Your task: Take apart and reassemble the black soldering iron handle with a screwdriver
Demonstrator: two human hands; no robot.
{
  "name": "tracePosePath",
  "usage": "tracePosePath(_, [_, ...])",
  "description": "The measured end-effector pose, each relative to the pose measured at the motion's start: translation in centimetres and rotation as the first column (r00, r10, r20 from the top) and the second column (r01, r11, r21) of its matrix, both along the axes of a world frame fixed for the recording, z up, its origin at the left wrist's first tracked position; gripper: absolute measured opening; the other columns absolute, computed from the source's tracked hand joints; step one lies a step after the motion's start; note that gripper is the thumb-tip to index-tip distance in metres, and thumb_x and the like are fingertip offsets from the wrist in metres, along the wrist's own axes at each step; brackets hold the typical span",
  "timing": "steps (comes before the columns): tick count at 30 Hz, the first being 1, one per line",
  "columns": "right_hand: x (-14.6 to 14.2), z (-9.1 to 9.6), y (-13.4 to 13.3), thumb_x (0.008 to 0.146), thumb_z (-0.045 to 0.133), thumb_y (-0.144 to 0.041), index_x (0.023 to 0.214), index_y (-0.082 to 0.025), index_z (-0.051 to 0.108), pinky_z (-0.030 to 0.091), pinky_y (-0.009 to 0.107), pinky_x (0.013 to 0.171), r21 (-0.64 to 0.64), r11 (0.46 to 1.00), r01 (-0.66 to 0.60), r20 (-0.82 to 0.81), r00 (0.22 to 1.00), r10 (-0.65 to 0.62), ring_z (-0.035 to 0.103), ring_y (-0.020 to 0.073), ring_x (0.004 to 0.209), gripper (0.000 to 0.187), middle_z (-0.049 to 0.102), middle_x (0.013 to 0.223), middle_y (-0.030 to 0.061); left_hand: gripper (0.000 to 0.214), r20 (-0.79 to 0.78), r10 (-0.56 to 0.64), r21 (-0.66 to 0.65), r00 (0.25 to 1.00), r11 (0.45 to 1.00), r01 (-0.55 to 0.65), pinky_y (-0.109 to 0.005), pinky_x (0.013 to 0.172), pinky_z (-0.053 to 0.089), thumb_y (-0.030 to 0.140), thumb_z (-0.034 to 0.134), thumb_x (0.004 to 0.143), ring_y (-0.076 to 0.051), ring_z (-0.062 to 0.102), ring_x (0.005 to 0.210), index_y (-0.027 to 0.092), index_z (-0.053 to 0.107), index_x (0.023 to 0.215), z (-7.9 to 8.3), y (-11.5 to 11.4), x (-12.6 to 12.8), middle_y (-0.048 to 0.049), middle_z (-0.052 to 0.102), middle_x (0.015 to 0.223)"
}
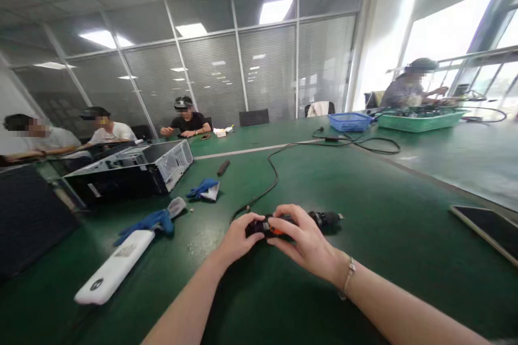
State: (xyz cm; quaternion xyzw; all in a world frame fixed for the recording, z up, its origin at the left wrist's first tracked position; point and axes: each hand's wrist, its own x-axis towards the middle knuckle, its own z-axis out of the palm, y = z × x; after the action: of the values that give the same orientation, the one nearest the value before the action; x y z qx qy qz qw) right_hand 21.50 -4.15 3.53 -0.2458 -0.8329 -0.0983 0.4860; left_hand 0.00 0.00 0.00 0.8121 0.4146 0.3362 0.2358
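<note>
Between my two hands is a black corded electric screwdriver [324, 219] with an orange part near its middle, lying roughly sideways just over the green table [388, 259]. My left hand [242, 237] is closed around its left end, near where the cable [259, 198] comes out. My right hand [301, 237], with a bracelet at the wrist, curls its fingers over the middle of the body. The tool's narrow tip points right, past my right hand. Part of the body is hidden behind my fingers.
At left stand an open computer case [121, 180], blue gloves [151, 222] and a white elongated device [115, 269]. A phone-like slab [485, 226] lies right. A blue basket [350, 122] and green basket [421, 123] stand farther back. Several people sit around the tables.
</note>
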Motion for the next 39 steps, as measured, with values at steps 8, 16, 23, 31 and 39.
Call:
tracePosePath(8, [0.0,0.3,-0.4,0.095,0.044,-0.01,0.142,-0.022,0.035,0.054,0.035,0.089,-0.127,0.978,-0.163,0.009,0.986,0.166,0.058,0.0199,0.108,0.05,0.057,0.12,0.0134,0.03,-0.009,-0.009,0.02,1.0,1.0,0.009,-0.036,0.094,0.047,0.014,0.071,0.078,-0.023,0.063,0.101,0.019,0.065,0.107,0.4,0.0,-0.1,-0.0053,0.069,0.108])
tracePosePath(16, [-0.1,-0.5,-0.1,0.094,0.047,-0.009,0.139,-0.025,0.039,0.055,0.033,0.081,-0.125,0.982,-0.138,-0.065,0.989,0.131,0.06,0.0188,0.098,0.049,0.059,0.112,0.0109,0.033,-0.031,0.015,0.012,0.999,1.0,-0.015,-0.036,0.093,0.047,0.015,0.072,0.077,-0.023,0.063,0.099,0.018,0.064,0.108,0.4,0.0,-0.3,-0.0055,0.069,0.108])
tracePosePath(23, [0.0,-0.8,0.1,0.09,0.058,-0.015,0.137,-0.029,0.041,0.056,0.035,0.077,-0.087,0.993,-0.078,-0.054,0.996,0.073,0.06,0.0205,0.094,0.052,0.058,0.108,0.0091,0.031,-0.03,0.002,0.011,1.0,1.0,-0.002,-0.036,0.094,0.046,0.015,0.071,0.078,-0.024,0.062,0.103,0.02,0.065,0.108,0.9,-0.2,-0.1,-0.0055,0.068,0.111])
tracePosePath(31, [0.1,-0.8,0.0,0.092,0.049,-0.012,0.144,-0.023,0.032,0.055,0.039,0.09,-0.115,0.982,-0.15,-0.076,0.987,0.142,0.06,0.0222,0.111,0.056,0.059,0.121,0.0129,0.034,-0.027,0.01,0.017,1.0,1.0,-0.009,-0.035,0.093,0.047,0.012,0.071,0.076,-0.023,0.063,0.1,0.02,0.065,0.109,0.6,-0.1,-0.1,-0.0047,0.069,0.108])
tracePosePath(39, [0.2,-0.4,0.1,0.092,0.048,-0.009,0.143,-0.025,0.033,0.057,0.035,0.084,-0.14,0.984,-0.113,-0.119,0.988,0.097,0.062,0.02,0.101,0.056,0.061,0.113,0.0107,0.038,-0.048,0.019,-0.003,0.999,1.0,-0.02,-0.036,0.095,0.046,0.01,0.072,0.075,-0.023,0.063,0.102,0.021,0.064,0.111,0.9,-0.3,0.0,-0.005,0.069,0.111])
